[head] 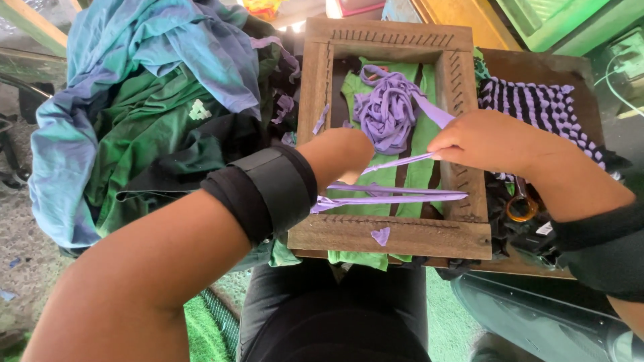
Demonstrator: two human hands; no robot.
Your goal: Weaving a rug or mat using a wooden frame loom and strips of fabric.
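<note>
Makeshift home craft workshop, nailed wooden weaving frame (396, 231), heap of scrap garments (147, 114), woven purple-black mat (537, 107), rough ground

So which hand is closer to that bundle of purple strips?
The right hand. It sits just right of the bundle of purple strips, pinching a strand from it. The left hand is lower left.

A wooden frame loom (402, 236) rests on the person's lap (335, 315).

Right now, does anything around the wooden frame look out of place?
A small purple scrap lies loose on the wooden frame's near rail, apart from the purple strips stretched across it. The purple tangle inside is bunched, not laid straight.
</note>
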